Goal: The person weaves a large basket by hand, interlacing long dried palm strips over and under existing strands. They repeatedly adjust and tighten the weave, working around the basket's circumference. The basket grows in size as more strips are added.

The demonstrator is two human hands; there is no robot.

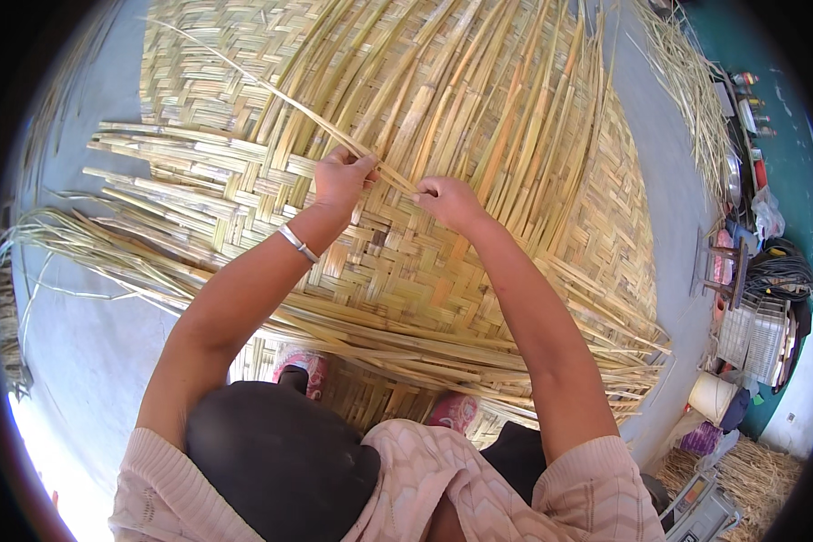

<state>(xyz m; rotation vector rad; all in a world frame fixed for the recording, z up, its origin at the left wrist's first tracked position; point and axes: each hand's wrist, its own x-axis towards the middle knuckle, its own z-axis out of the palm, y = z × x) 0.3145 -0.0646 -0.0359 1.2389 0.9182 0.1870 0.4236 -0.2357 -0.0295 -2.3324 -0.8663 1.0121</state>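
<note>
Both hands pinching one thin bamboo strip [271,88], left grip [341,178] and right grip [446,199] closed on it, above flat, stiff woven bamboo mat [406,271].

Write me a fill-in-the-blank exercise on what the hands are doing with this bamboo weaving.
1. Both hands pinch one long loose bamboo ____.
2. The bracelet sits on the ____ wrist.
3. The woven mat lies on a grey ____.
4. The left hand and right hand meet near the mat's ____.

Missing words: strip; left; floor; middle
</note>
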